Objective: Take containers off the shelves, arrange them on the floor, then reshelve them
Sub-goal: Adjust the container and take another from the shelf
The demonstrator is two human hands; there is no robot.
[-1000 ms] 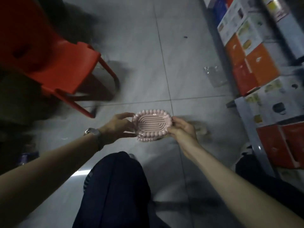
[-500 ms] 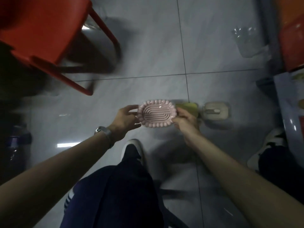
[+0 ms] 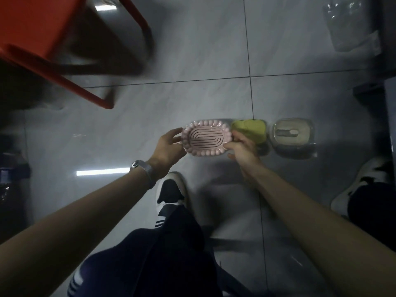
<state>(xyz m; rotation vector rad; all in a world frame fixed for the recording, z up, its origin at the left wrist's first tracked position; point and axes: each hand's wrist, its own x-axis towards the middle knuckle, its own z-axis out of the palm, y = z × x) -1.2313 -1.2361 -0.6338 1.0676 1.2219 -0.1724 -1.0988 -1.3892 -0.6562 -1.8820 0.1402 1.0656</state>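
A pink oval soap dish [image 3: 206, 138] with a beaded rim and grooved top sits low over the grey tiled floor. My left hand [image 3: 168, 146] holds its left end, fingers curled around the rim. My right hand [image 3: 242, 146] pinches its right end. Whether the dish touches the floor I cannot tell. Right beside it lies a yellow-green container [image 3: 251, 129], partly hidden behind my right hand. Further right stands a clear container with a grey lid [image 3: 292, 136].
A red plastic chair [image 3: 53, 39] stands at the upper left. A clear plastic bag [image 3: 351, 26] lies at the upper right by a dark shelf foot [image 3: 370, 93]. My shoes [image 3: 171, 191] and dark trousers fill the bottom. A dark bottle [image 3: 12, 174] sits at the left edge.
The view has tilted down toward the floor. Both hands have lowered the pink dish to just left of the yellow-green container, which has come into view with the clear one.
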